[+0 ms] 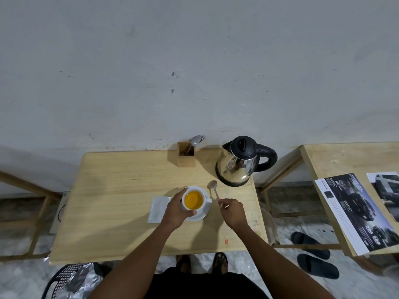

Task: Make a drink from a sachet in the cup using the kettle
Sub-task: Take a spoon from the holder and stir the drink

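A white cup [206, 200] full of orange drink stands on a white saucer [202, 214] near the middle of the wooden table [121, 190]. My left hand [176, 210] wraps around the cup's left side. My right hand [232, 212] pinches the handle end of a metal spoon [213, 187], whose bowl rests on the table between cup and kettle. The steel kettle [238, 164] with black lid and handle stands at the back right, lid closed. A white sachet [157, 209] lies flat just left of the saucer, partly under my left hand.
A wooden holder [186, 155] with a spoon and fork stands at the back by the wall. A small orange scrap [226, 241] lies near the table's front edge. A second table [336, 160] with printed sheets is to the right. Black sandals [311, 255] sit on the floor.
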